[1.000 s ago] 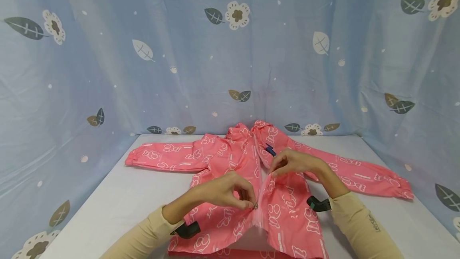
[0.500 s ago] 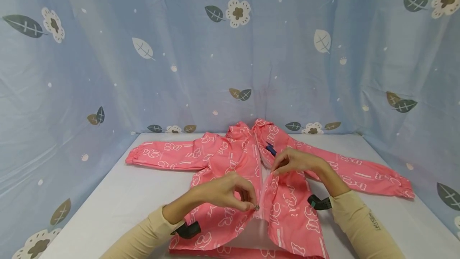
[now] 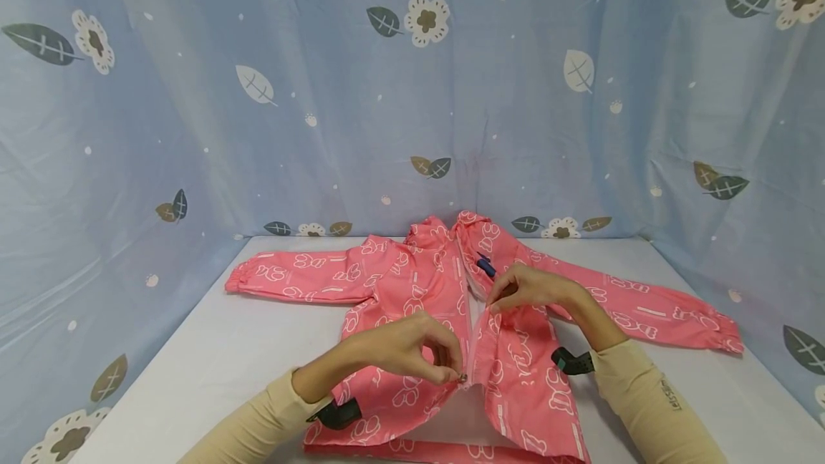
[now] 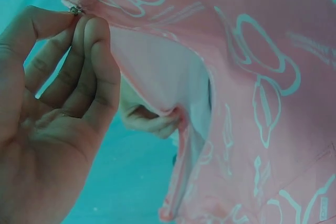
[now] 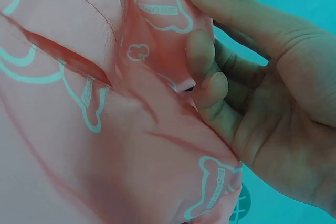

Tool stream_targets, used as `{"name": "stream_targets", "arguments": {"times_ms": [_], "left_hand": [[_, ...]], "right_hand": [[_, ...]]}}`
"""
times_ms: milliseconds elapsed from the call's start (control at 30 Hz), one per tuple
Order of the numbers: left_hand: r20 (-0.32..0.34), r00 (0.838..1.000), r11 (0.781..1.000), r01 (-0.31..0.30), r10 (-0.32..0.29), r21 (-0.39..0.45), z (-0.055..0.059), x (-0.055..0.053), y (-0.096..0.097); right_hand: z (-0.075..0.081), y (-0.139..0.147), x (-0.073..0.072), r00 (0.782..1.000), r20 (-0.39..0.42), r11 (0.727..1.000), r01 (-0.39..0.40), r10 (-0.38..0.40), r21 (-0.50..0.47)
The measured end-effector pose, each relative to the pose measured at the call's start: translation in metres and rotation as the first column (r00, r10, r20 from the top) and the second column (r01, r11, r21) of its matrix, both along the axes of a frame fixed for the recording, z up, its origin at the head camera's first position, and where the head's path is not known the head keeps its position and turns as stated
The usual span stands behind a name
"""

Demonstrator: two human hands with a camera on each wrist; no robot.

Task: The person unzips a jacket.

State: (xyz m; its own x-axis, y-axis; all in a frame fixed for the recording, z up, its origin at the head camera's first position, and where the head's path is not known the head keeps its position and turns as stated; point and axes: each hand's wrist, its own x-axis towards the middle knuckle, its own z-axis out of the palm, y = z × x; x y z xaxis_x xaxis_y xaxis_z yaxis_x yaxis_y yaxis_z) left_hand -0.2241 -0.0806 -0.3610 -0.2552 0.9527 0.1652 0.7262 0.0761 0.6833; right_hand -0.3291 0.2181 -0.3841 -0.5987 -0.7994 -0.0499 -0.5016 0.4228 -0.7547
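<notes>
A pink jacket (image 3: 399,285) with white cartoon outlines lies spread on the table, front upward and sleeves out to both sides. Its lower front parts in a gap, and the hem is lifted above the back panel. My left hand (image 3: 406,342) pinches a small metal zipper pull (image 4: 76,10) between thumb and fingertips, low on the front edge. Higher up, my right hand (image 3: 528,288) pinches the other front edge between thumb and fingers. In the right wrist view, the pink cloth (image 5: 131,145) hangs in folds below the fingers.
The white table (image 3: 271,342) shows on both sides of the jacket. A dark blue piece (image 3: 486,266) lies on the jacket's chest, near my right hand. Blue curtains (image 3: 335,127) with leaf and flower prints surround the table's back and sides.
My left hand and the zipper pull have shifted slightly down toward the hem, and the front edges lie a little differently. The right hand keeps its hold in nearly the same spot.
</notes>
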Motion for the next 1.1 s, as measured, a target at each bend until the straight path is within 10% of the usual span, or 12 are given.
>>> {"name": "stream_targets", "arguments": {"times_ms": [633,1100], "left_hand": [[0.022,1.0,1.0,0.0,-0.001,0.002,0.003,0.004,0.001],[0.078,0.997,1.0,0.007,-0.006,-0.005,0.002,0.005,0.002]], "right_hand": [[0.009,-0.008,0.008,0.998,-0.056,0.999,0.03,-0.028,0.039],[0.03,-0.034,0.048,0.987,-0.002,0.985,-0.158,0.158,0.069]]}}
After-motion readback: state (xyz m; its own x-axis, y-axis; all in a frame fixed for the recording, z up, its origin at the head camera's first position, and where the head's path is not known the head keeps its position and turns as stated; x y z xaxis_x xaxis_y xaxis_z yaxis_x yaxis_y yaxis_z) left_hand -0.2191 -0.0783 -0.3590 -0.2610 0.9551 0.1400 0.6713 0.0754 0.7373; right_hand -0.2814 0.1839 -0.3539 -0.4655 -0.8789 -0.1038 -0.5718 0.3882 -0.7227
